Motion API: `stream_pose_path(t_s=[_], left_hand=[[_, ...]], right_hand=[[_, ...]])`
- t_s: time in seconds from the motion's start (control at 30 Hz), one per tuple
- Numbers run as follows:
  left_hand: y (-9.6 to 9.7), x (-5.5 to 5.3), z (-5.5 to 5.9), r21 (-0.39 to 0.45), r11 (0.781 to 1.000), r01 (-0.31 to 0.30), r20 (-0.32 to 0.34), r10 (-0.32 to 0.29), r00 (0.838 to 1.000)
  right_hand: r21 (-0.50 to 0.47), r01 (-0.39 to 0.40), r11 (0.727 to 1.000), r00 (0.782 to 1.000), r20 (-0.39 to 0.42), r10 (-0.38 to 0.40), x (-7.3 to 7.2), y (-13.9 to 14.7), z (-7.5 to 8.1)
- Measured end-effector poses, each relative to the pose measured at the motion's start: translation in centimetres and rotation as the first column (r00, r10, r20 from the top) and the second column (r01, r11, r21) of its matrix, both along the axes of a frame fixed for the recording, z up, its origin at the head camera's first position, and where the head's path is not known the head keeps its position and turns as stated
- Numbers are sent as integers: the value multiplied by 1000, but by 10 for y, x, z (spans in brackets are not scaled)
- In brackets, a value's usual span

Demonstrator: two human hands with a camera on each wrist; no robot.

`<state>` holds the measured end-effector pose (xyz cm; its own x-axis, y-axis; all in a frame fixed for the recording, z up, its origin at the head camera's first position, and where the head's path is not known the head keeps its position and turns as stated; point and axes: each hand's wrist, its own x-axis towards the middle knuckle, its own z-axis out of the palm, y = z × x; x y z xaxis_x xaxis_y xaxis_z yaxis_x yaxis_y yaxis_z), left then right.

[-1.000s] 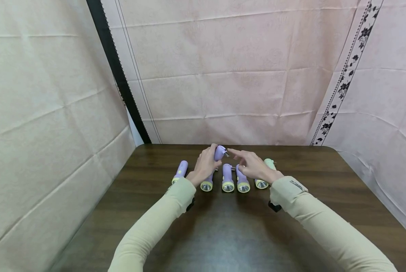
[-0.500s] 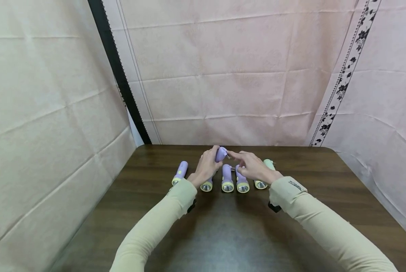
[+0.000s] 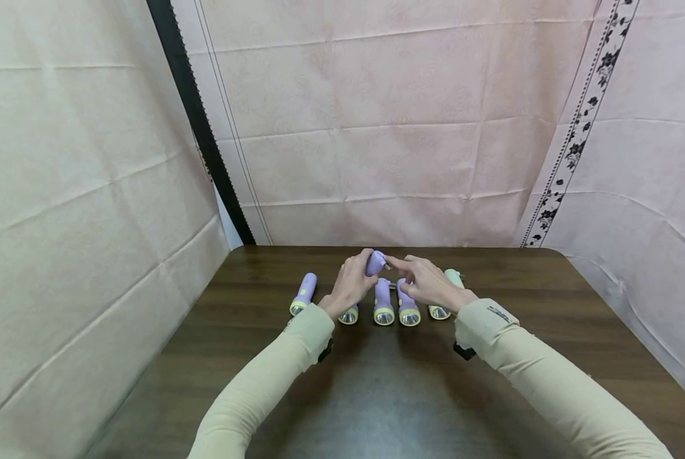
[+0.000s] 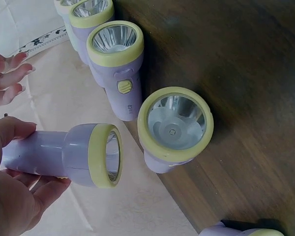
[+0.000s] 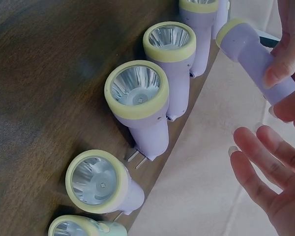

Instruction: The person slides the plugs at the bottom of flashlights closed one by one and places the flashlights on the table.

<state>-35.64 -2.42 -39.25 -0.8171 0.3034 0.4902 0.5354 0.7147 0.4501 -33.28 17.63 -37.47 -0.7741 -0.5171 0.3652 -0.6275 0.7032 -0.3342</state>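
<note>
My left hand [image 3: 349,280] is gripping a torch [image 3: 375,262] aloft near the bench's [image 3: 388,395] far edge; my right hand [image 3: 428,280] is pointing a straight index at its prongs [image 3: 387,266], contact unclear. Apparently I'm adjusting the prongs; next is probably calling for steady holding, light pushing.
</note>
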Motion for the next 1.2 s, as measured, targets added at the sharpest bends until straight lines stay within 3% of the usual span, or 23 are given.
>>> stream_pose_path(t_s=[0.2,0.63,0.97,1.1,1.2], left_hand=[[1,1,-1,23,1000,5,1,-5,1000],[6,2,2,29,998,60,79,-62,995],[5,2,1,14,997,74,69,-75,995],[-1,-3,6,-17,995,95,91,-93,991],[-10,-9,14,-34,997,66,114,-61,992]], right_hand=[[-22,-15,1000,1000,2,15,0,1,-1],[-28,-25,999,1000,-5,25,-1,1,1],[-30,-13,999,1000,16,14,-1,-1,0],[-18,13,1000,998,60,-12,-2,-3,2],[-5,38,999,996,79,-38,-3,-4,4]])
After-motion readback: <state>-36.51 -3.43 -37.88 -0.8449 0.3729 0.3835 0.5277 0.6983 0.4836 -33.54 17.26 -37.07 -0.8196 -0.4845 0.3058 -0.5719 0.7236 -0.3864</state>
